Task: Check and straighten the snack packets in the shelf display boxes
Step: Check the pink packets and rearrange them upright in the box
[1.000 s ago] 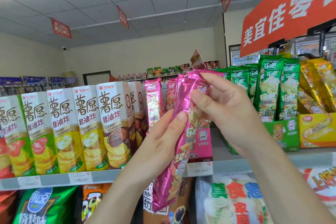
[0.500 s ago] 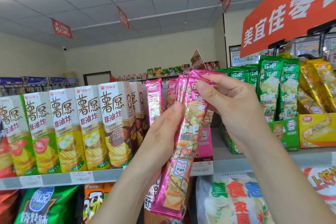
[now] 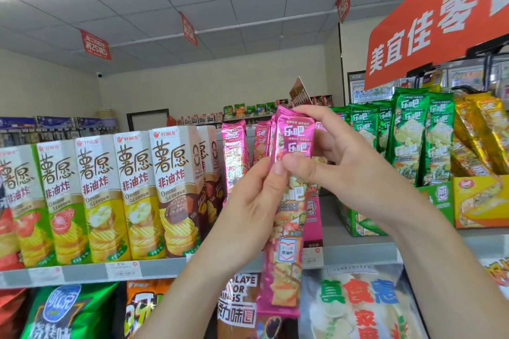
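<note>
Both hands clamp one pink packet (image 3: pixel 295 133), held upright in front of the shelf (image 3: pixel 154 267). The left hand (image 3: pixel 248 209) closes its grip round the packet's middle from the left, thumb on the near edge and fingers curled behind. The right hand (image 3: pixel 355 173) pinches the upper part, thumb pressed across the front and forefinger hooked over the top seal. The packet hangs just before the pink display box (image 3: pixel 312 217), its lower end below the shelf edge. More pink packets (image 3: pixel 234 151) stand behind, left of the grip; green packets (image 3: pixel 413 132) stand to the right.
</note>
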`<state>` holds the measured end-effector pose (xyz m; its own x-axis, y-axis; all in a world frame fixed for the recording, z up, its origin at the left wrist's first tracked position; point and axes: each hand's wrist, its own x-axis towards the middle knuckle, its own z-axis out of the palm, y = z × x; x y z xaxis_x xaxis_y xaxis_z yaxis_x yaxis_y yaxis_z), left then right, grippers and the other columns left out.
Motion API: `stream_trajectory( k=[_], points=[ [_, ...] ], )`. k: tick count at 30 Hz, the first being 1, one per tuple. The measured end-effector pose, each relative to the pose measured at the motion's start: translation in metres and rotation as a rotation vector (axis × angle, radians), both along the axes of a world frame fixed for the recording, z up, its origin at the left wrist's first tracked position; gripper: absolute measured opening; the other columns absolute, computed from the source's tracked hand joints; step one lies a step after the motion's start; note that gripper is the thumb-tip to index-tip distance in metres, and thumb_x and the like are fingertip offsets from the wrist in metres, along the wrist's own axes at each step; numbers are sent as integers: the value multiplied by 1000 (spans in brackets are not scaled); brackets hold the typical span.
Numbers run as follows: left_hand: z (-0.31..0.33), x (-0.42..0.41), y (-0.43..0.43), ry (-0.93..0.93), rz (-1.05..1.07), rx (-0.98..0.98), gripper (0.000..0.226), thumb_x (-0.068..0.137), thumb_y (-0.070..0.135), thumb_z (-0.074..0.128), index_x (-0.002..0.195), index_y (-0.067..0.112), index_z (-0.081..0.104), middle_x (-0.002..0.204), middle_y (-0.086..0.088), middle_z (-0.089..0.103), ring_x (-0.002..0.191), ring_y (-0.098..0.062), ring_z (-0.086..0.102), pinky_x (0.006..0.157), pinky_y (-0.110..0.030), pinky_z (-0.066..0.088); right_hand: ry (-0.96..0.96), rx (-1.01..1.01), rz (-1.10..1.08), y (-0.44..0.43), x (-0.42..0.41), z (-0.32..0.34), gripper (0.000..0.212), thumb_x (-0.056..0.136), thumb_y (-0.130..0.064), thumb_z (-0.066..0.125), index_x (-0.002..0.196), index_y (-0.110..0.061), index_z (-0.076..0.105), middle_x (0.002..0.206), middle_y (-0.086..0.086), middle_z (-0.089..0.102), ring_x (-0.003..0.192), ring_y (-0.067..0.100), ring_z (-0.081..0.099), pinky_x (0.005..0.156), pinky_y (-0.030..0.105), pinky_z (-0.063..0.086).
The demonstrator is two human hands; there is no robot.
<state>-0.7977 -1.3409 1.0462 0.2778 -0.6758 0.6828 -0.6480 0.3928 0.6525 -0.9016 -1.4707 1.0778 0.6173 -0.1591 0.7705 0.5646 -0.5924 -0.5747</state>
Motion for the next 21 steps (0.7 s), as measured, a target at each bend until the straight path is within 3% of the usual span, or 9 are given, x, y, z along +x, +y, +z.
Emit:
stream_trajectory(
  k=[2, 5, 7, 9, 11, 13, 15, 18, 21],
  points=[
    [7, 2, 1, -87, -9, 32, 23, 99, 46, 39, 113, 47, 56, 106, 23, 63, 100, 10, 56, 83, -10, 46, -70, -62, -37, 1, -3, 7, 43, 78, -38, 73, 117, -40, 56, 101, -8, 72, 93, 7, 67, 78, 26, 56],
    [28, 4, 6, -190, -57, 79, 29, 99, 40, 42, 124, 34, 56, 111, 14, 67, 105, 1, 61, 84, -15, 49, -224, -85, -61, 3, -3, 24, 27, 82, -30, 71, 108, -31, 63, 95, -5, 73, 85, 6, 67, 75, 20, 53],
    [47, 6, 12, -314, -29, 63, 31, 99, 41, 45, 113, 24, 66, 98, -2, 71, 87, -13, 65, 74, -27, 51, -296, -36, -32, 2, -2, 38, 18, 87, -25, 67, 105, -27, 64, 89, -2, 73, 76, 5, 67, 67, 19, 53],
    [66, 14, 15, -366, 56, 42, 38, 96, 46, 45, 97, 22, 75, 83, -20, 68, 72, -18, 56, 63, -35, 43, -386, 58, -1, -3, -2, 53, 10, 92, -21, 61, 102, -22, 63, 77, -6, 71, 66, 1, 63, 58, 17, 51],
    [88, 26, 15, -403, 233, -13, 34, 95, 47, 52, 90, 25, 77, 78, -9, 73, 69, -11, 60, 63, -38, 48, -491, 96, -49, -10, -2, 73, 5, 94, -20, 59, 98, -23, 60, 72, -13, 69, 63, -1, 62, 56, 17, 49],
    [113, 41, 9, -486, 413, -52, 13, 92, 31, 63, 88, 27, 76, 75, 11, 73, 68, -1, 63, 68, -26, 51, -637, 85, -168, -16, 0, 93, 7, 94, -20, 59, 95, -27, 58, 74, -17, 69, 67, -2, 61, 61, 21, 50],
    [137, 52, -1, -633, 589, 33, 16, 89, 21, 63, 93, 32, 75, 74, 23, 66, 71, 3, 60, 65, -12, 42, -824, 63, -295, -20, 2, 111, 13, 94, -18, 59, 95, -30, 53, 78, -18, 66, 72, -5, 60, 69, 19, 49],
    [164, 71, -27, -825, 700, 231, 22, 89, 19, 54, 87, 30, 73, 66, 22, 57, 77, -13, 62, 66, -21, 38, -1012, 43, -418, -25, 11, 133, 16, 95, -17, 55, 100, -30, 47, 85, -16, 57, 75, -8, 56, 72, 15, 45],
    [180, 90, -59, -899, 710, 426, 21, 93, 19, 50, 90, 19, 71, 68, 9, 58, 68, -16, 57, 61, -24, 38, -1051, -15, -516, -31, 27, 144, 16, 96, -19, 54, 106, -27, 45, 86, -16, 54, 77, -7, 53, 72, 20, 45]
  ],
)
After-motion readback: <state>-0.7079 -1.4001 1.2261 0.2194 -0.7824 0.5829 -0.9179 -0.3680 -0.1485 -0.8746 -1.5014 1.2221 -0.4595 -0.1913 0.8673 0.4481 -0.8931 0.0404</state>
